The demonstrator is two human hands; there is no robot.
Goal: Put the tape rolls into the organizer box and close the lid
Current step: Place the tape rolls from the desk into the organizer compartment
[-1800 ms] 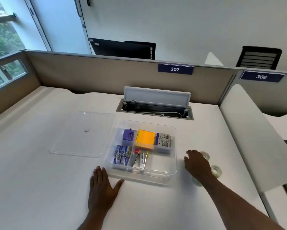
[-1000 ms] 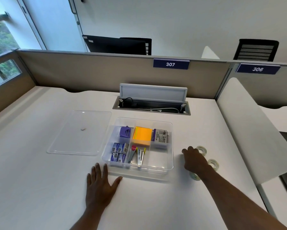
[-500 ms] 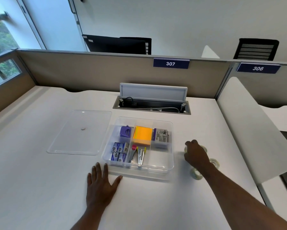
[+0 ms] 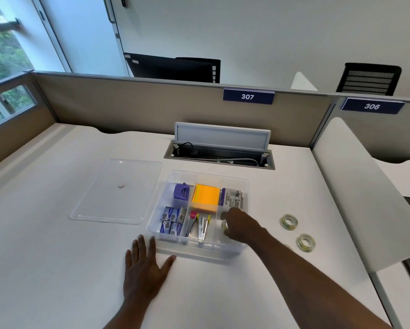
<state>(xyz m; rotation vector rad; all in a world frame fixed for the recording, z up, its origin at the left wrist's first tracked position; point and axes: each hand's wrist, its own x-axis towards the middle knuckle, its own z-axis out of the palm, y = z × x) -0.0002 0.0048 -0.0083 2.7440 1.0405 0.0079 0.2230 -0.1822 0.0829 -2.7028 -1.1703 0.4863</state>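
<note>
White desk point(image 4: 56, 269) held the clear plastic organizer box point(image 4: 244, 186), where the right hand point(image 4: 242, 225) pinched a clear tape roll point(image 4: 224, 225) over the near-right compartment, risking snagging a divider; the left hand point(image 4: 144, 269) lay spread flat.

Tape roll point(image 4: 224, 224) mostly hidden under right hand point(image 4: 240, 225), box label point(image 4: 233, 198) print too small to read

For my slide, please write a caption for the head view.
Right hand lowers a tape roll into the open box; two rolls wait on the desk.
</note>
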